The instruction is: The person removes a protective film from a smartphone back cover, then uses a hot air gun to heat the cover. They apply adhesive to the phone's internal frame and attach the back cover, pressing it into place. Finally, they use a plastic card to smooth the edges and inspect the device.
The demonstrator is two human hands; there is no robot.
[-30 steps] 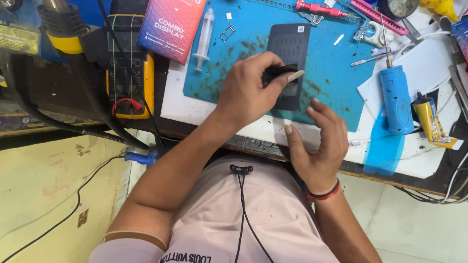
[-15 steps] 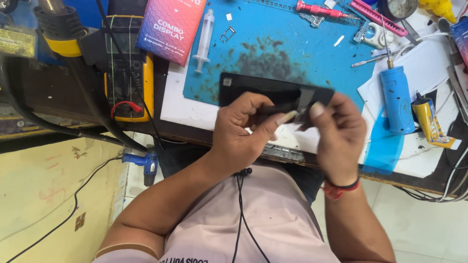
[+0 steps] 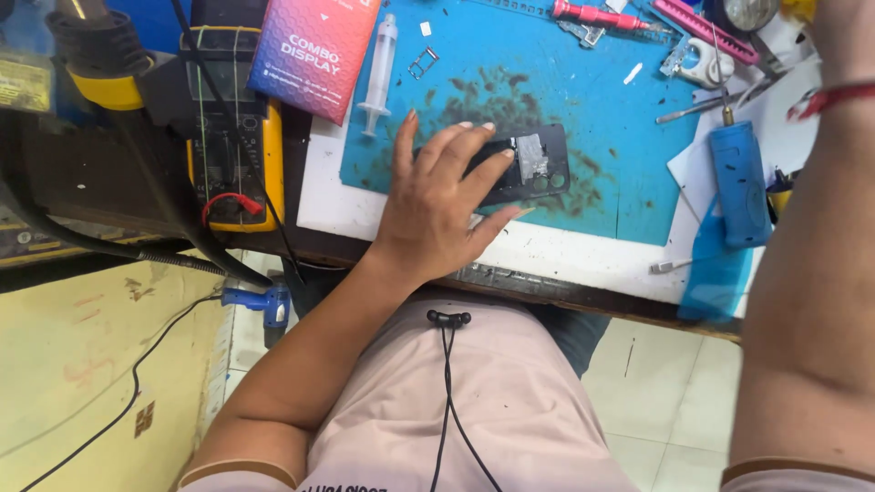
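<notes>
My left hand (image 3: pixel 437 200) lies flat, fingers spread, on a black phone back cover (image 3: pixel 538 169). The cover rests on the stained blue work mat (image 3: pixel 592 82) with its camera cut-outs to the right. The hand hides the cover's left half. My right arm is raised along the right edge. Only the base of my right hand (image 3: pixel 843 32) shows at the top right corner, above a red wrist band, and its fingers are out of frame.
A syringe (image 3: pixel 378 68) and a small metal tray frame (image 3: pixel 422 62) lie on the mat's left part. A pink-red box (image 3: pixel 314 50) overlaps a yellow multimeter (image 3: pixel 232 137). At the right are a blue cylindrical tool (image 3: pixel 740 182), a red screwdriver (image 3: pixel 597 15) and tweezers.
Both hands held the black cover up near the table edge. Now it lies on the mat under my flat left hand, and my right hand has let go and risen to the top right.
</notes>
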